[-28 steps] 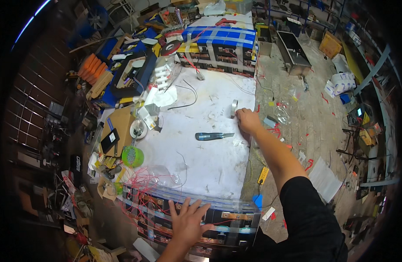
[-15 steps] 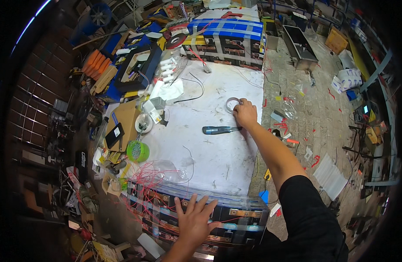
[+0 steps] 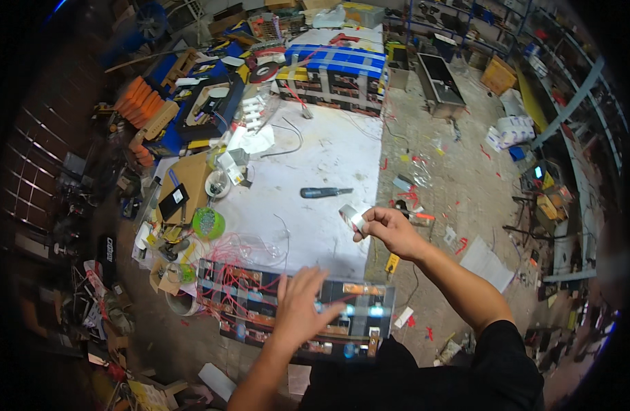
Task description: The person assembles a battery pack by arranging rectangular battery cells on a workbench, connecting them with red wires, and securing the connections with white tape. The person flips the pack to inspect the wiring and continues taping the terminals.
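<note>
The tape (image 3: 354, 217) looks glossy, the knife handle (image 3: 318, 193) plastic, the carton (image 3: 196, 177) matt cardboard, the trough (image 3: 447, 109) smooth metal.

The roll of tape (image 3: 355, 216) is a silvery-grey ring, held aloft at its right side and tilted – its open centre showing – just beyond the right half of the battery pack (image 3: 349, 327). That pack is a long, dark block set crosswise at the near side, its face lined with coppery strips and bound by greyish tape bands, thin red wires tangled over its left part.
</note>
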A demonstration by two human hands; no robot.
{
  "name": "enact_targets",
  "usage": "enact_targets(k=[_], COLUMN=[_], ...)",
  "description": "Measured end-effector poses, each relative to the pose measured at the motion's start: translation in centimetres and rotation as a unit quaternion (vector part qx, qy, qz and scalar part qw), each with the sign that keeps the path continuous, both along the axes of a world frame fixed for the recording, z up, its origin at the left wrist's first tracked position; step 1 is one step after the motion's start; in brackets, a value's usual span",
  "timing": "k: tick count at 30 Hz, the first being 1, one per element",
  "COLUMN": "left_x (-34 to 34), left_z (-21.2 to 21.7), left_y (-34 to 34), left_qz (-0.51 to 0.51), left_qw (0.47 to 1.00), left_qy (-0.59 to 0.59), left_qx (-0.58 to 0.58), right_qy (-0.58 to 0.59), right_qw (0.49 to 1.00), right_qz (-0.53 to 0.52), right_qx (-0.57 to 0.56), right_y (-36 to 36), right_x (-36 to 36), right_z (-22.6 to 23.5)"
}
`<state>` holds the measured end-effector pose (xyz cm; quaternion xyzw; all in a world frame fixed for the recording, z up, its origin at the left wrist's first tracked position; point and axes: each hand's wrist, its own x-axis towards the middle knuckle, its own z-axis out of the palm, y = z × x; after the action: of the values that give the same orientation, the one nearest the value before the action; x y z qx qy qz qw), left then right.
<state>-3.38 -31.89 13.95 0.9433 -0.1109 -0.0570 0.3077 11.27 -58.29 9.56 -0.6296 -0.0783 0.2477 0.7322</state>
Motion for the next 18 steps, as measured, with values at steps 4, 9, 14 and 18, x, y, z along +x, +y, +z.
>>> enact_targets(k=[4,9,14,18], left_x=[1.9,0.8,-2.4,-4.2], left_z=[3.4,3.9,1.8,-0.1], left_y=[-2.1,-3.0,-4.5,-5.8], left_qz=[0.017,-0.109,-0.052,0.005], left_qw=[0.974,0.951,0.944,0.881], left_qy=[-0.183,-0.214,-0.056,0.175], left_qx=[-0.131,-0.194,-0.32,-0.439], right_qy=[0.05,0.097,0.118,0.046], right_qw=[0.998,0.993,0.982,0.977], right_qz=[0.013,-0.055,-0.148,-0.209], right_qx=[0.02,0.039,0.02,0.028], right_y=[-0.2,1.1,1.9,2.3], right_x=[-8.1,-17.5,-24.4,-28.0], right_z=[5.3,8.4,9.1,8.4])
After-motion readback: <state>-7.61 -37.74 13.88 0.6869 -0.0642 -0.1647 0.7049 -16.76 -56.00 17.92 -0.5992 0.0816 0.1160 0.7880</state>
